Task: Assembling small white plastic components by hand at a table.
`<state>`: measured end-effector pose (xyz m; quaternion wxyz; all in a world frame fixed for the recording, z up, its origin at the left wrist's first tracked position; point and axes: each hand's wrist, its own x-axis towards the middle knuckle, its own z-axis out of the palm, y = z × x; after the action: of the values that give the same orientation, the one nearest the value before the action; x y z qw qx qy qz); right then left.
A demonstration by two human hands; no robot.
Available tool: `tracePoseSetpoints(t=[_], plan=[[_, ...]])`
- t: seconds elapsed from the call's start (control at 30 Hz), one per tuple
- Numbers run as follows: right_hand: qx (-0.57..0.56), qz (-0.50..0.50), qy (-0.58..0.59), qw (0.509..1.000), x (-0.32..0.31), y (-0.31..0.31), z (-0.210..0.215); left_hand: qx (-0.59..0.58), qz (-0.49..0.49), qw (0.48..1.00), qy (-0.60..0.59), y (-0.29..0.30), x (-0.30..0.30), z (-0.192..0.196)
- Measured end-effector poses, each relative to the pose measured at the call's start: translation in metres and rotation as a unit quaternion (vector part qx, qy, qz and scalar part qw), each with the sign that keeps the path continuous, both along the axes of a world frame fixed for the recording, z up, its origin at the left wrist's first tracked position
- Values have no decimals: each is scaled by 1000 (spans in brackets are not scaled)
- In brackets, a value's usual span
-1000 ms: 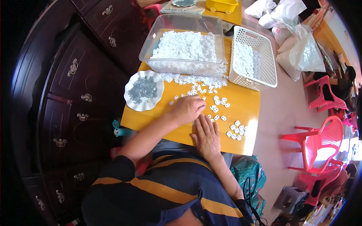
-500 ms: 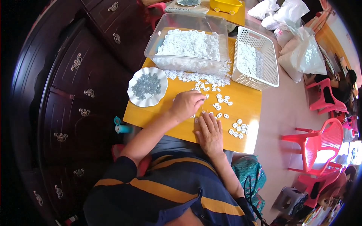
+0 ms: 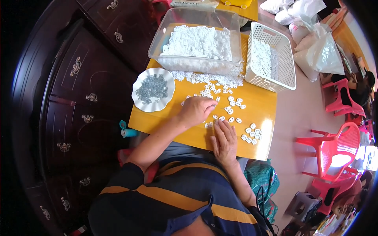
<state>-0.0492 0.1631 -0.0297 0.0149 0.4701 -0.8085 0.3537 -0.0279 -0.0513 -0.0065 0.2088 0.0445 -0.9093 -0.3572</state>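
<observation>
Seemingly a home workroom: heaped white pieces [image 3: 197, 41], plastic chair [image 3: 327, 152] (and ornate-handled cabinet [image 3: 73, 118]).

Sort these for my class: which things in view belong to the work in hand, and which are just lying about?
Likely part of the work:
left hand
right hand
small white pieces
table
plate
grey bits
clear tub
white basket

Likely just lying about:
red chair
grey stool
turquoise bottle
green bag

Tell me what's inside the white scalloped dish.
The white dish holds many small grey pieces; those on top cover the dish's middle and any pieces beneath.
</observation>
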Motion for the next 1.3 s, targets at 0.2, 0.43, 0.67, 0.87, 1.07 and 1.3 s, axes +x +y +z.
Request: tracePoseSetpoints(t=[0.2,0.43,0.67,0.87,1.07,1.3], plan=[[-31,-4,-47,998,-5,0,2,37,12,999,-12,-5,2,10],[-52,-21,-79,995,-8,1,1,43,52,998,18,-43,24,37],[-58,-24,-66,996,-8,-3,2,-8,209,977,-31,-102,83,35],[-52,-18,-36,998,-6,-9,7,-85,253,961,-79,-125,114,16],[-49,-1,-39,998,3,-14,8,-107,268,956,-54,-124,119,10],[-50,12,-37,998,3,-16,15,-103,262,959,-24,-116,115,15]])
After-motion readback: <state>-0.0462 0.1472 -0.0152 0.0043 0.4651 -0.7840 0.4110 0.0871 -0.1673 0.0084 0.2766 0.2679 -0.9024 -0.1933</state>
